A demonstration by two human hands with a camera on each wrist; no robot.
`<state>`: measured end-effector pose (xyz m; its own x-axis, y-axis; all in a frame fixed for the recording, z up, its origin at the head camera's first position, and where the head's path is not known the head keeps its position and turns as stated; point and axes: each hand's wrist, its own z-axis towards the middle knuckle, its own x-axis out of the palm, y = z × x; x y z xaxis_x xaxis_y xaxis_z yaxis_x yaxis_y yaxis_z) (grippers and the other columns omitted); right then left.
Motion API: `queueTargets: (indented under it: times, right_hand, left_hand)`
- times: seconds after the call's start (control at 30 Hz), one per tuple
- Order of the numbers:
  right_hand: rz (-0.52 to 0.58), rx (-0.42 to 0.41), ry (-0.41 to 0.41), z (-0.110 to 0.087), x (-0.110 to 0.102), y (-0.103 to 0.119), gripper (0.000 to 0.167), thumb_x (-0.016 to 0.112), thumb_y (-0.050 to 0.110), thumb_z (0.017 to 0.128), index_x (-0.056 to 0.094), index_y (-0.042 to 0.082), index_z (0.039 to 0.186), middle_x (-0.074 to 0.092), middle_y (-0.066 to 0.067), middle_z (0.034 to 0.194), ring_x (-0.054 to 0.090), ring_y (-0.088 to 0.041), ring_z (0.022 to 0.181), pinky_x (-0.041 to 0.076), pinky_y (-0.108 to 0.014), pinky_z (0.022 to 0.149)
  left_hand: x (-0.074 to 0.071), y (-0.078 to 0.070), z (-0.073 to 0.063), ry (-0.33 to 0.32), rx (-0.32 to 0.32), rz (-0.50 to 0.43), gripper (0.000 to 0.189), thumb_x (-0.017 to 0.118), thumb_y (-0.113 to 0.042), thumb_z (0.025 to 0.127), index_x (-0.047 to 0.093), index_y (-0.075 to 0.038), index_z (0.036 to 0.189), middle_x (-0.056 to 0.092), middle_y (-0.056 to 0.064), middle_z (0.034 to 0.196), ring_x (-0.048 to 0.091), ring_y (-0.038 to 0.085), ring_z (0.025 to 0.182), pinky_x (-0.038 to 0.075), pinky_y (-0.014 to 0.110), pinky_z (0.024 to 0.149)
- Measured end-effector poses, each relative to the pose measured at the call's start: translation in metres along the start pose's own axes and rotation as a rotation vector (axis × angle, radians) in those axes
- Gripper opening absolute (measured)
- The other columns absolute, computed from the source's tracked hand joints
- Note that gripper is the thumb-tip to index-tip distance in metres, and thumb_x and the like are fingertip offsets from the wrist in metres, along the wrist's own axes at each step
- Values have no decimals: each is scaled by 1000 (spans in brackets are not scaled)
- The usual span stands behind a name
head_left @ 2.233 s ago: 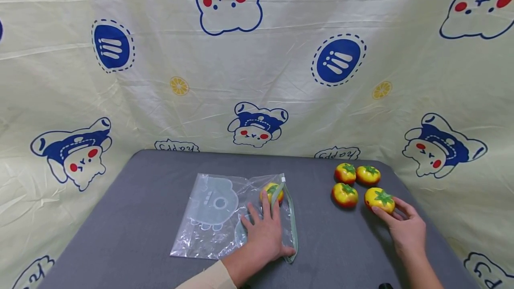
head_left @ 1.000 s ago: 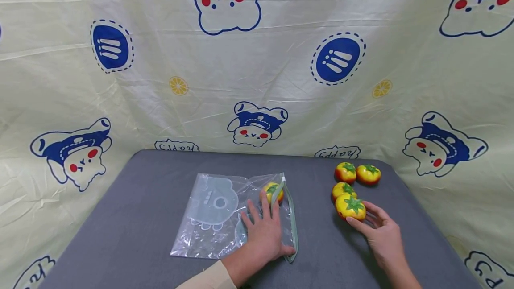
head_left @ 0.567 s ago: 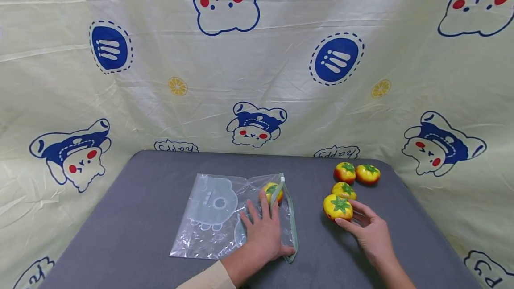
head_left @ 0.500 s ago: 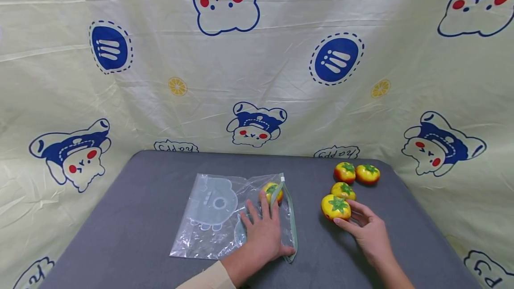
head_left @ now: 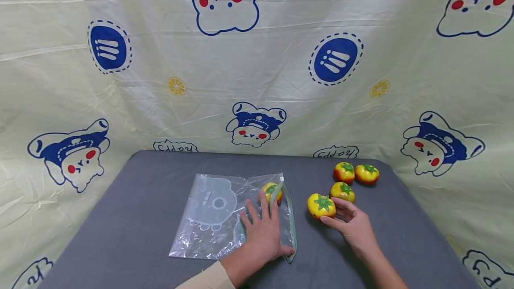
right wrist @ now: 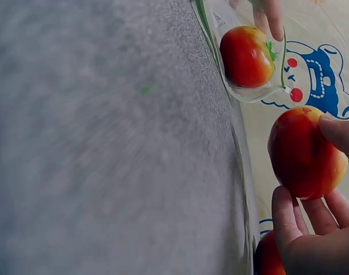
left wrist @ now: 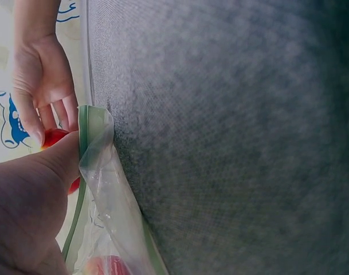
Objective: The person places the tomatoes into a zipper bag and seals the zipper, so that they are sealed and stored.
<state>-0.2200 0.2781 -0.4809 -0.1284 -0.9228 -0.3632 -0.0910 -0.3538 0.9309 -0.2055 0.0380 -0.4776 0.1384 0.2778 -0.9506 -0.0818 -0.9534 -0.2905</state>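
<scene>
My right hand pinches a glossy yellow-and-red persimmon, its green leafy top facing up, between thumb and fingers. In the right wrist view its red underside shows near the bag's mouth. My left hand lies with spread fingers over a clear zip bag with a pale cartoon print. Its thumb is at the near corner of the green-edged mouth, which gapes to the right. Another persimmon sits inside the bag, just within the mouth, partly covered by the fingertips.
Right of the bag, a persimmon stands close behind the held one. Two more, one persimmon beside another persimmon, stand near the back right of the grey table. A printed cloth hangs behind.
My right hand has carried the persimmon leftward from the table's right side toward the bag, passing in front of another persimmon. My left hand and the bag stay put.
</scene>
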Motion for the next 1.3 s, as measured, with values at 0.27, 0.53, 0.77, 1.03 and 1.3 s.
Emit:
queueTargets:
  times: [0.27, 0.53, 0.77, 1.03, 1.3]
  right_hand:
    - [20, -27, 55, 9, 10, 2, 74, 88, 24, 82, 53, 6, 145, 58, -17, 147, 61, 10, 104, 52, -13, 87]
    - [0, -41, 87, 14, 18, 4, 73, 88, 26, 82, 55, 7, 144, 60, -16, 146, 65, -12, 118, 54, -16, 90]
    - [-7, -49, 132, 20, 23, 6, 71, 88, 27, 82, 57, 7, 142, 60, -16, 146, 60, -32, 128, 57, -29, 95]
    - [-46, -63, 170, 23, 32, 8, 67, 89, 26, 81, 60, 8, 139, 61, -16, 143, 64, -30, 122, 57, -35, 97]
    - [-39, -55, 185, 24, 37, 11, 66, 89, 22, 81, 61, 6, 138, 60, -16, 143, 65, -31, 123, 58, -36, 96]
  left_hand:
    - [0, -1, 1, 32, -18, 5, 131, 89, -71, 59, 29, -17, 162, -2, 17, 173, 10, 57, 153, 19, 72, 119]
    - [0, -2, 2, 32, -16, 4, 131, 88, -72, 59, 29, -16, 162, -2, 17, 173, 12, 57, 153, 20, 72, 119]
    - [0, -1, 3, 30, -13, -2, 131, 88, -72, 59, 28, -16, 162, -3, 17, 173, 11, 58, 153, 19, 72, 119]
    - [2, -1, 3, 19, -7, 14, 132, 88, -73, 58, 28, -16, 162, -2, 17, 173, 12, 59, 152, 20, 71, 119]
    - [2, -1, 1, -2, 3, 13, 132, 89, -72, 58, 29, -15, 162, -1, 17, 173, 13, 59, 152, 21, 72, 118]
